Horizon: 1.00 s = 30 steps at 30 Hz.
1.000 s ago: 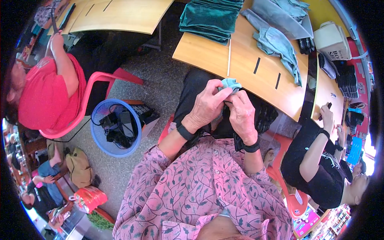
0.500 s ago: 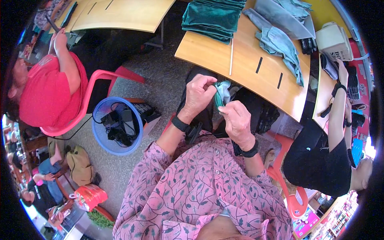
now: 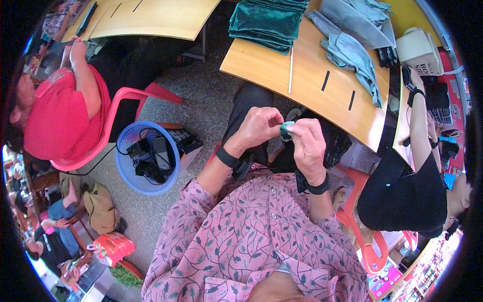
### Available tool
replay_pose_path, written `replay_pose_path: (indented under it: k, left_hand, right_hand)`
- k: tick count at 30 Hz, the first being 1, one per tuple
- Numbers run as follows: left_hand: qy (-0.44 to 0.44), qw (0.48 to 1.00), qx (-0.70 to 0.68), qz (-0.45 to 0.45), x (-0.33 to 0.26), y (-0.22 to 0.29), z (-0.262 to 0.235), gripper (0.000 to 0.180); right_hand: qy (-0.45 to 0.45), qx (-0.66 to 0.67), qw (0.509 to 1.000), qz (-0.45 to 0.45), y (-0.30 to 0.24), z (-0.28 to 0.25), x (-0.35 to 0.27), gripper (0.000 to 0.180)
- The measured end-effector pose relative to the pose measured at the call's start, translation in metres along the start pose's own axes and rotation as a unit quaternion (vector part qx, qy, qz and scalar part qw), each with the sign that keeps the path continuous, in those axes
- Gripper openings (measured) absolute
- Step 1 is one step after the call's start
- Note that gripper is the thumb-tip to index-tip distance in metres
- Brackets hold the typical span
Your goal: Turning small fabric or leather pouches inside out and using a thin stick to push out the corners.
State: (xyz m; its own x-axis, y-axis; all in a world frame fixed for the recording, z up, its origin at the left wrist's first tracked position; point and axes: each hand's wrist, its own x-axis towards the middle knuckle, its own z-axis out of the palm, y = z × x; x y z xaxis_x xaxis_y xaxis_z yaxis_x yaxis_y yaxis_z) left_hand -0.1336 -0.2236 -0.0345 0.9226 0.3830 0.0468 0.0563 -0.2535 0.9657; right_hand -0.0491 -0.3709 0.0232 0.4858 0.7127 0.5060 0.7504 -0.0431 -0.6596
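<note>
A small piece of green and pale-blue cloth (image 3: 287,129) is bunched up in front of my chest, short of the table edge. My left hand (image 3: 257,132) pinches its left side between thumb and fingertips. From the other side, my right hand (image 3: 308,148) grips it the same way, fingers curled, so the two hands nearly meet. Most of the cloth is hidden behind my fingertips. Beyond them, on the table (image 3: 307,85), lie a stack of dark green velvet pieces (image 3: 266,25) and a crumpled light-teal cloth (image 3: 354,60).
A blue basket (image 3: 121,166) with black adapters and cables stands on the floor to my left. Near it a person in red sits on a pink chair (image 3: 114,110). To my right, a person in black (image 3: 402,201) reaches over another table, by an orange chair (image 3: 357,216).
Both hands have come closer together and slightly nearer to me. The cloth is gathered smaller and shows less between my fingers. The person on the right has shifted their arms.
</note>
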Motion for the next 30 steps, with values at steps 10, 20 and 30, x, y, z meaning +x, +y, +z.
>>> replay_pose_path:
  k: [10,20,30]
  left_hand:
    - [0.242,0.968,0.072,0.01,0.005,-0.017,0.008,0.014]
    - [0.284,0.947,-0.146,-0.035,0.003,0.003,0.015,0.01]
    - [0.254,0.957,-0.142,-0.013,-0.001,0.003,0.028,0.015]
  right_hand:
    - [-0.044,0.059,0.997,0.002,-0.006,0.007,-0.022,0.019]
    - [-0.015,-0.028,0.997,0.066,-0.008,0.0,-0.009,0.021]
    - [-0.018,0.01,0.987,0.16,0.02,0.035,-0.015,0.011]
